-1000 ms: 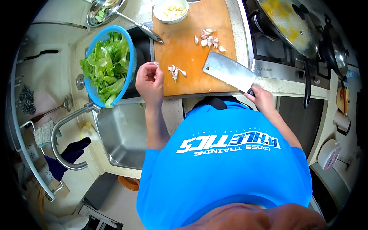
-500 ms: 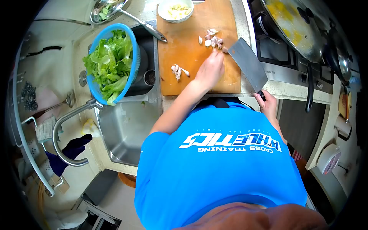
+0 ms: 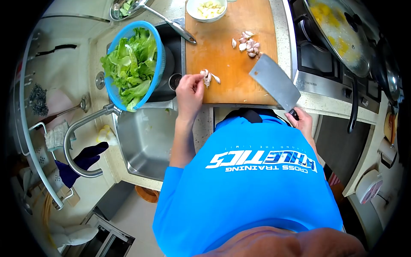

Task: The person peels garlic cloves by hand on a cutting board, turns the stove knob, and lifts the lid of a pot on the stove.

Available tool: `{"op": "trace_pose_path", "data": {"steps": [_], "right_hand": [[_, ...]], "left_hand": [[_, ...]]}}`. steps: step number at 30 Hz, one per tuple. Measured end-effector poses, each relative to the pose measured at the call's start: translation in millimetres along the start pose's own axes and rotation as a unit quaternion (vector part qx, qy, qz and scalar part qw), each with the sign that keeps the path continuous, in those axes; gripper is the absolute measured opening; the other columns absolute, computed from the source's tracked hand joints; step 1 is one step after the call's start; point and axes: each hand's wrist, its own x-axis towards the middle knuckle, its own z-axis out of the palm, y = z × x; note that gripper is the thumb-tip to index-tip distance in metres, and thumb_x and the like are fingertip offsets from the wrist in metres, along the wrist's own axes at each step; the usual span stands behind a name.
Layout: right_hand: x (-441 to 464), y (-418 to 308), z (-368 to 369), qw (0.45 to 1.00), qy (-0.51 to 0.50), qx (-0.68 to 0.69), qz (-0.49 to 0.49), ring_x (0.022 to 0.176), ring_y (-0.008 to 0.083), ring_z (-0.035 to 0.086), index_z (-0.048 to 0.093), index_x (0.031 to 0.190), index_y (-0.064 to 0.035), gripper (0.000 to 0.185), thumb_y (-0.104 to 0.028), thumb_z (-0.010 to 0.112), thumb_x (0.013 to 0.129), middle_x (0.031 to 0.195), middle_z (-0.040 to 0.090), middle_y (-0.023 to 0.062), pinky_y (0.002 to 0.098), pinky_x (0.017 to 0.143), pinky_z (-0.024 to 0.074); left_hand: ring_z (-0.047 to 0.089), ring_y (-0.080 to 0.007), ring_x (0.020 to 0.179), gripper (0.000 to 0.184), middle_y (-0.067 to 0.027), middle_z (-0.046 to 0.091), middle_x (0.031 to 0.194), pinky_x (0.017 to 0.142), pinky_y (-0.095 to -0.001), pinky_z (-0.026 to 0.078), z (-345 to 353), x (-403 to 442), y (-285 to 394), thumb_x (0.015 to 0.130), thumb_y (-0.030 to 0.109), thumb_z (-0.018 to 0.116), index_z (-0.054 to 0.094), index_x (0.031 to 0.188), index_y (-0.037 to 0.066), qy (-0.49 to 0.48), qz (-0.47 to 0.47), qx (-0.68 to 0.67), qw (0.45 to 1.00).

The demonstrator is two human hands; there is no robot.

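Note:
My right hand (image 3: 303, 121) grips the black handle of a cleaver (image 3: 276, 81). The wide blade lies flat over the right edge of a wooden cutting board (image 3: 231, 92), its far end close to a pile of garlic cloves (image 3: 249, 45) in their skins. At the board's left side, my left hand (image 3: 190, 92) has thumb and fingertips pinched at a smaller group of garlic cloves (image 3: 208, 79), seemingly closed on one clove; the fingers partly hide it. A white bowl (image 3: 191, 9) of pale peeled garlic sits at the board's far end.
Left of the board, a blue basket (image 3: 160, 55) of lettuce rests over the sink (image 3: 145, 141), near the curved faucet (image 3: 70, 137). A ladle handle (image 3: 182, 31) reaches onto the board's edge. On the right, a lidded pan (image 3: 342, 38) stands on the stove, its handle sticking out.
My left hand has moved from the larger garlic pile to the smaller group at the left. My right hand still holds the cleaver, little changed. The whole view has shifted slightly.

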Motion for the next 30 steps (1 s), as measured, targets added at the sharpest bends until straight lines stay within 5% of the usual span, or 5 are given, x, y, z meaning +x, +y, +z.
{"op": "trace_pose_path", "data": {"steps": [2, 5, 8, 21, 30], "right_hand": [[1, -9, -1, 0.997, -0.033, -0.054, -0.051, 0.061, 0.0261, 0.056, 0.062, 0.085, -0.0014, 0.028, -0.023, 0.074, 0.072, 0.069, 0.058, 0.0127, 0.0325, 0.058, 0.044], [2, -7, -1, 0.993, -0.046, -0.087, -0.07, 0.062, 0.0267, 0.057, 0.064, 0.087, -0.0027, 0.029, -0.024, 0.075, 0.07, 0.071, 0.059, 0.013, 0.0326, 0.058, 0.0444], [0, -11, -3, 0.995, -0.046, -0.079, -0.048, 0.061, 0.0261, 0.056, 0.064, 0.088, -0.0026, 0.029, -0.023, 0.075, 0.071, 0.071, 0.059, 0.0129, 0.0318, 0.057, 0.044], [-9, -6, -4, 0.999, -0.017, -0.025, 0.018, 0.06, 0.0233, 0.058, 0.065, 0.092, -0.0026, 0.028, -0.021, 0.074, 0.073, 0.072, 0.061, 0.0131, 0.0294, 0.058, 0.0446], [-12, 7, -5, 0.998, 0.02, -0.036, 0.05, 0.055, 0.0217, 0.052, 0.064, 0.09, -0.0016, 0.028, -0.024, 0.072, 0.075, 0.065, 0.058, 0.0127, 0.0299, 0.054, 0.0422]], "left_hand": [[0.054, -0.0087, 0.059, 0.011, -0.0067, 0.058, 0.081, 0.055, -0.0215, 0.044, 4, -9, 6, 0.077, -0.002, 0.062, 0.064, 0.088, 0.0, -0.003, -0.018, 0.003, 1.0], [0.059, -0.0316, 0.077, 0.014, -0.0145, 0.058, 0.087, 0.068, -0.0373, 0.048, 17, -15, 8, 0.076, 0.002, 0.063, 0.061, 0.089, 0.001, -0.006, 0.025, 0.048, 0.998], [0.06, -0.0232, 0.064, 0.013, -0.0128, 0.06, 0.084, 0.059, -0.0303, 0.048, 24, -13, 8, 0.076, 0.0, 0.064, 0.062, 0.088, 0.002, 0.003, 0.082, 0.087, 0.993], [0.059, -0.0341, 0.081, 0.021, -0.0176, 0.058, 0.089, 0.073, -0.0377, 0.048, 37, -12, 13, 0.075, 0.0, 0.062, 0.059, 0.096, 0.001, -0.068, 0.021, 0.041, 0.997], [0.059, -0.0271, 0.071, 0.023, -0.0135, 0.059, 0.085, 0.064, -0.0323, 0.049, 97, -3, 37, 0.07, 0.002, 0.068, 0.061, 0.092, 0.001, -0.082, 0.107, -0.011, 0.991]]}}
